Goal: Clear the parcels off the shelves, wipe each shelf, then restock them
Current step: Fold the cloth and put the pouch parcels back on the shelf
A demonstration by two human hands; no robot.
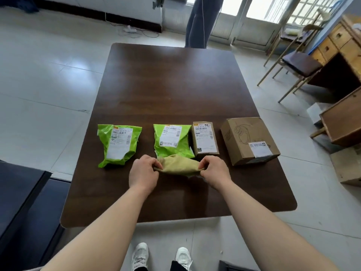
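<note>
Near the table's front edge, the left hand (143, 171) and the right hand (214, 170) each pinched one end of the yellowish cloth (178, 166) between thumb and curled fingers. The cloth hung bunched between them, low over the dark table (175, 85). Its far edge hid the near end of a green mailer (171, 140) at twelve o'clock. A second green mailer (118, 144) lay at ten o'clock, a small carton (205, 138) at one o'clock just beside the first mailer, and a larger carton (249, 139) at two o'clock. The step looked like readying the cloth for wiping. Doing it well probably meant drawing the ends apart evenly, folding a flat pad, and lifting clear so no parcel got dragged. No shelf could be identified with certainty.
</note>
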